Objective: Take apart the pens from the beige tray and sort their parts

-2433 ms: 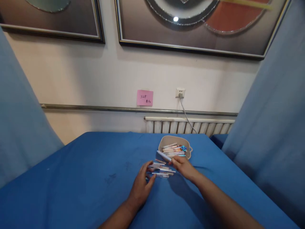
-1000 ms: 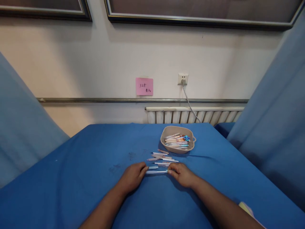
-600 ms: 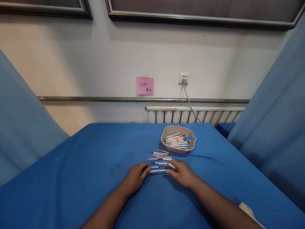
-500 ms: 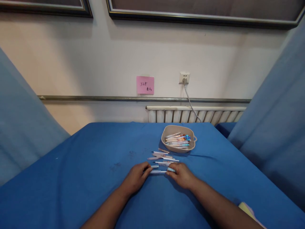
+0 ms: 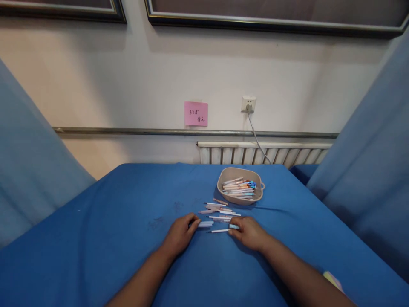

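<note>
My left hand [image 5: 181,232] is closed, with light blue pen barrel pieces [image 5: 205,224] pinched between thumb and fingers and pointing right. Opposite it, my right hand [image 5: 248,232] pinches a light blue pen part [image 5: 234,226] and the end of a white pen refill [image 5: 220,231]. That refill's dark tip points left, bare and apart from the left hand's pieces. Just beyond the hands lie other white refills [image 5: 220,218] and pinkish pen parts [image 5: 213,208], loosely piled on the blue cloth.
A beige basket [image 5: 240,201] with several pens [image 5: 239,187] in it stands behind the loose parts. Blue cloth [image 5: 105,238] covers the table. Something yellowish [image 5: 332,279] lies near the right forearm. A radiator [image 5: 265,153] and a socket [image 5: 248,104] are at the wall.
The light blue barrel has come off the refill leftward with my left hand. My right hand has shifted slightly right, still gripping the refill, whose dark tip now shows.
</note>
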The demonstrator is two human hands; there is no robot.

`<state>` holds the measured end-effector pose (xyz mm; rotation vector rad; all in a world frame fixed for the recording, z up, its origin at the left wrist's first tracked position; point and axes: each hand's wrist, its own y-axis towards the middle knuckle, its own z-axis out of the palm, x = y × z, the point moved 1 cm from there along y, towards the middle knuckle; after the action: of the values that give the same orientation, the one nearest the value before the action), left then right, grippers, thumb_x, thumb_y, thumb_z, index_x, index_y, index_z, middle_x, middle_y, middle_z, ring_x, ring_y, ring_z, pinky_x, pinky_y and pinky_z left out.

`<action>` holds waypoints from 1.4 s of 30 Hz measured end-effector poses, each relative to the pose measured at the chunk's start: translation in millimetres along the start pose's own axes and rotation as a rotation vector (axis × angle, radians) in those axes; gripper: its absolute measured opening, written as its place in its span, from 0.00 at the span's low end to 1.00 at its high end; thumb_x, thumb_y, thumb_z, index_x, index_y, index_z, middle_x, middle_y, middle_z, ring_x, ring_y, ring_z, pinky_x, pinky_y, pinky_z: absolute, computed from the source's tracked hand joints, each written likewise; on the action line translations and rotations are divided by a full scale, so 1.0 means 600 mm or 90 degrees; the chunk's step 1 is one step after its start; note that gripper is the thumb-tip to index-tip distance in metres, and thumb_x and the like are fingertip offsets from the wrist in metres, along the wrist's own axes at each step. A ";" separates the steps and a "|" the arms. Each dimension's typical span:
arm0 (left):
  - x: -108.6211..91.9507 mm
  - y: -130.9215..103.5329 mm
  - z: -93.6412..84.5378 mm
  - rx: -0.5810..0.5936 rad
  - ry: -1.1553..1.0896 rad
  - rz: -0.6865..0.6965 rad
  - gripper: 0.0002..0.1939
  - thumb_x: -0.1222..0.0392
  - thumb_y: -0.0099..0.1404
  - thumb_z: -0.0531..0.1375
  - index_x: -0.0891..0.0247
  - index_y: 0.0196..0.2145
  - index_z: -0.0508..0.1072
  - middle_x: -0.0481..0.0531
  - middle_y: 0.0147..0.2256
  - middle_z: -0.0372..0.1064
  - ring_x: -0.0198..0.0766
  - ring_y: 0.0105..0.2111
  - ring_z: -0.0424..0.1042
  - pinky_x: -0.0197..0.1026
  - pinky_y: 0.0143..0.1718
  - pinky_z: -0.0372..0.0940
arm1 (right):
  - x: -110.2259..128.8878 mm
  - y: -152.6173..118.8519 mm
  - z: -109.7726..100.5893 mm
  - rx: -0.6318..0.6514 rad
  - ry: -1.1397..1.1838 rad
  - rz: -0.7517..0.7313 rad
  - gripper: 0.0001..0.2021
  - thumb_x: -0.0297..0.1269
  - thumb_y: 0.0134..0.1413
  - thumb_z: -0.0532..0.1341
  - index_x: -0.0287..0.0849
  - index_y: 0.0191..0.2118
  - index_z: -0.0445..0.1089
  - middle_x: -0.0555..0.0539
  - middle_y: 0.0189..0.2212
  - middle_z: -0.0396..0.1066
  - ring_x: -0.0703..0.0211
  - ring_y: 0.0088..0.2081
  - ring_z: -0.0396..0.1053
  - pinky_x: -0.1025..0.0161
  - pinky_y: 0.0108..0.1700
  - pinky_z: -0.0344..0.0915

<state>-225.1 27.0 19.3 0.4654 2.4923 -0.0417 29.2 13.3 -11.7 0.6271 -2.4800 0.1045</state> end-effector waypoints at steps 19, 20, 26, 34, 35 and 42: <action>-0.010 -0.012 0.018 0.018 0.046 0.105 0.10 0.53 0.64 0.55 0.59 0.40 0.71 0.51 0.38 0.71 0.41 0.40 0.68 0.41 0.42 0.61 | -0.001 -0.004 0.002 -0.058 0.007 -0.051 0.11 0.33 0.50 0.62 0.42 0.42 0.66 0.47 0.38 0.69 0.57 0.41 0.65 0.62 0.43 0.59; -0.011 -0.013 0.019 0.029 0.050 0.123 0.11 0.53 0.62 0.58 0.58 0.41 0.71 0.51 0.39 0.71 0.42 0.40 0.68 0.41 0.42 0.61 | 0.001 -0.006 0.000 -0.054 -0.001 -0.060 0.12 0.34 0.50 0.63 0.43 0.41 0.66 0.47 0.38 0.69 0.56 0.41 0.65 0.62 0.43 0.59; -0.016 -0.008 0.034 0.019 0.102 0.189 0.11 0.59 0.62 0.59 0.57 0.43 0.69 0.51 0.42 0.69 0.44 0.42 0.65 0.45 0.45 0.59 | 0.019 0.000 0.006 -0.064 -0.073 -0.053 0.11 0.36 0.51 0.63 0.43 0.41 0.66 0.46 0.40 0.68 0.55 0.43 0.64 0.61 0.44 0.58; -0.008 0.000 0.043 -0.005 0.070 0.186 0.07 0.61 0.63 0.56 0.58 0.41 0.69 0.51 0.39 0.70 0.42 0.40 0.66 0.43 0.41 0.61 | 0.014 0.006 0.018 -0.117 -0.094 -0.037 0.09 0.35 0.54 0.61 0.44 0.41 0.65 0.47 0.40 0.67 0.55 0.43 0.63 0.60 0.45 0.58; -0.007 0.000 0.042 -0.006 0.059 0.183 0.07 0.61 0.63 0.56 0.58 0.40 0.70 0.51 0.38 0.70 0.42 0.40 0.67 0.42 0.41 0.61 | 0.013 0.006 0.017 -0.121 -0.093 -0.039 0.09 0.35 0.54 0.61 0.44 0.42 0.65 0.47 0.40 0.67 0.54 0.43 0.63 0.60 0.45 0.58; 0.008 -0.001 0.015 -0.068 -0.009 0.092 0.11 0.58 0.64 0.53 0.60 0.43 0.69 0.51 0.38 0.70 0.38 0.36 0.69 0.40 0.39 0.63 | -0.005 0.003 0.003 -0.178 -0.078 -0.029 0.05 0.35 0.60 0.55 0.43 0.40 0.66 0.46 0.37 0.68 0.55 0.41 0.64 0.60 0.44 0.59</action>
<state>-223.9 26.7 9.0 0.5951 2.4257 0.1443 29.6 15.9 -14.8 0.5835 -2.5320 -0.3013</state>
